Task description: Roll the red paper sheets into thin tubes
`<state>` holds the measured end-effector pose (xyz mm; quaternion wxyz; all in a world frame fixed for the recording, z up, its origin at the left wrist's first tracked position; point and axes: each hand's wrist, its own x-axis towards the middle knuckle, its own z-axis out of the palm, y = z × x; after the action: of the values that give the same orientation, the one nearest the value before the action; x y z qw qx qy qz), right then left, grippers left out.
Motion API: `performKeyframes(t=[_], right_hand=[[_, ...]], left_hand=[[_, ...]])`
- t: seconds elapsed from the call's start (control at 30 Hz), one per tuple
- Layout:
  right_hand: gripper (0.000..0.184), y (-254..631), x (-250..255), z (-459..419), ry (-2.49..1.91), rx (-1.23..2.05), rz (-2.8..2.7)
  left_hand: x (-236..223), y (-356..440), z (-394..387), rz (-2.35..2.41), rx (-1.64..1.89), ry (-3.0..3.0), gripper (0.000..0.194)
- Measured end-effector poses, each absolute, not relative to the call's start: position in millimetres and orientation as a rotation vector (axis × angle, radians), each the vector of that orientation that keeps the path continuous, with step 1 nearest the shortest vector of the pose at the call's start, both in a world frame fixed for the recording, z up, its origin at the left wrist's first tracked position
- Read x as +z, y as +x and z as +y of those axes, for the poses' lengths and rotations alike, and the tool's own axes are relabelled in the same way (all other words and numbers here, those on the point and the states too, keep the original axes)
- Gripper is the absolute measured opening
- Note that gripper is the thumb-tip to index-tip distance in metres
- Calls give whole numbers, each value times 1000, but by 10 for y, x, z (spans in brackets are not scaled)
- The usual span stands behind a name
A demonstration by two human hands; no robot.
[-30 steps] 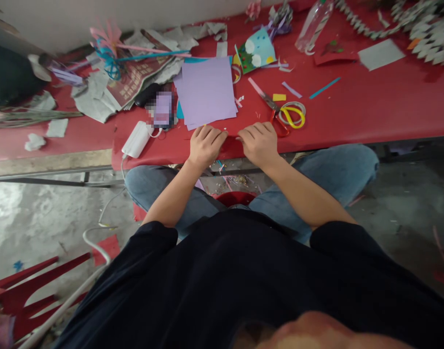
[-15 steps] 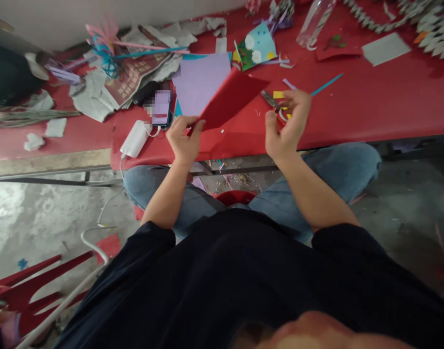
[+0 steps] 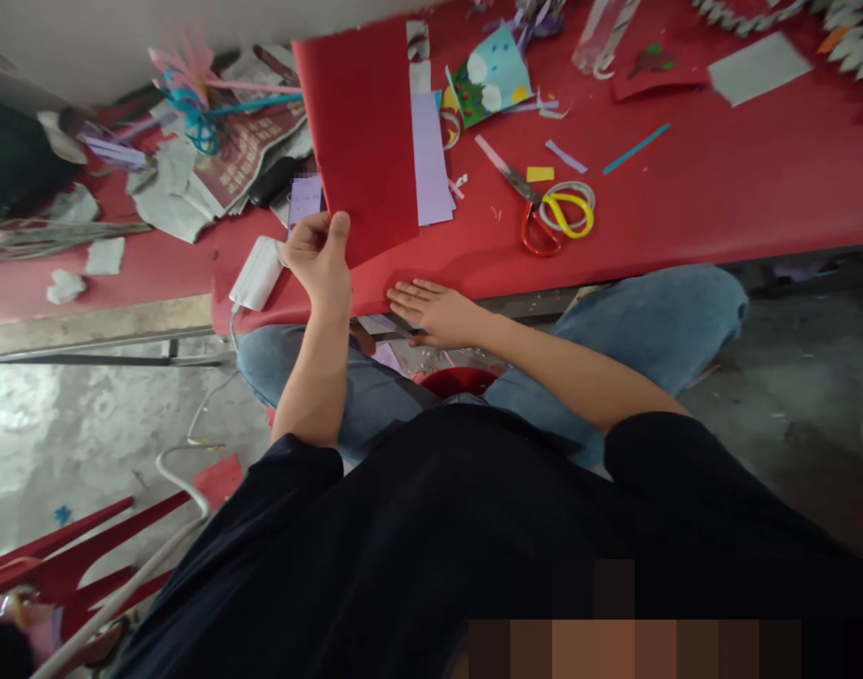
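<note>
A large red sheet of paper [image 3: 364, 132] is raised above the table, pinched at its lower left corner by my left hand [image 3: 319, 253]. My right hand [image 3: 438, 311] lies at the table's front edge with its fingers stretched out and nothing in it. Lilac paper [image 3: 432, 160] shows from behind the red sheet. Right of the sheet lie scissors [image 3: 534, 198] with one red and one yellow handle loop. A ring of pale tape [image 3: 568, 203] is partly under the yellow loop, and a small yellow piece [image 3: 540, 173] lies beside the blades.
The red-covered table [image 3: 686, 217] bears a white power bank [image 3: 257, 273], a phone [image 3: 304, 200], crumpled newspaper [image 3: 169, 184], a painted blue-green card [image 3: 489, 75], a clear bottle [image 3: 605, 33] and a blue strip [image 3: 636, 148]. A red chair [image 3: 98, 538] stands at the lower left.
My left hand has shifted left, and the red paper has swung more upright over the lilac sheets. My right hand has come down from over the scissors to the front edge, uncovering them.
</note>
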<state>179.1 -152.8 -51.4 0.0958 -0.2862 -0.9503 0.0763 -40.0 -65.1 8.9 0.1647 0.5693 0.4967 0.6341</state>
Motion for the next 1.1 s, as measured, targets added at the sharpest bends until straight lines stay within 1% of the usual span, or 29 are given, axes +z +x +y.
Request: performKeyframes(t=[0.1,0.13,0.2,0.27,0.4,0.5,0.63,0.77,0.9,1.0,1.1], right_hand=[[49,1778,-538,-1707,-621,190,-2930],[44,1791,-532,-1738,-577,186,-2960],[44,1847,-478,-1768,-559,165,-2951],[43,1945,-361,-1771,-613,84,-2819],[26,2205,-71,-1740,-814,-159,-2314],[29,2342,41,-1691,-988,-187,-2077],[32,2372,18,-1629,-1097,-70,-2127],[38,2463,-8,-1529,-1135,-56,-2232],[44,2769,82,-1380,-1175,-103,-2314],[50,2946,185,-1320,-1234,-132,-2239],[48,2911,251,-1377,-1288,-199,-2136]], left_hand=[[104,-378,-693,1452,1774,1639,44],[114,-368,-717,1460,1752,1654,40],[132,-348,-774,1450,1715,1721,34],[134,-335,-837,1438,1671,1883,29],[70,-295,-952,1418,1453,2445,20],[5,-210,-1034,1311,1267,2756,17],[-8,-86,-1144,1140,1068,2930,17],[69,-111,-1185,1074,986,2882,19],[158,-262,-1139,1101,935,2771,21],[194,-349,-1104,1152,895,2712,23],[206,-360,-1103,1179,879,2727,23]])
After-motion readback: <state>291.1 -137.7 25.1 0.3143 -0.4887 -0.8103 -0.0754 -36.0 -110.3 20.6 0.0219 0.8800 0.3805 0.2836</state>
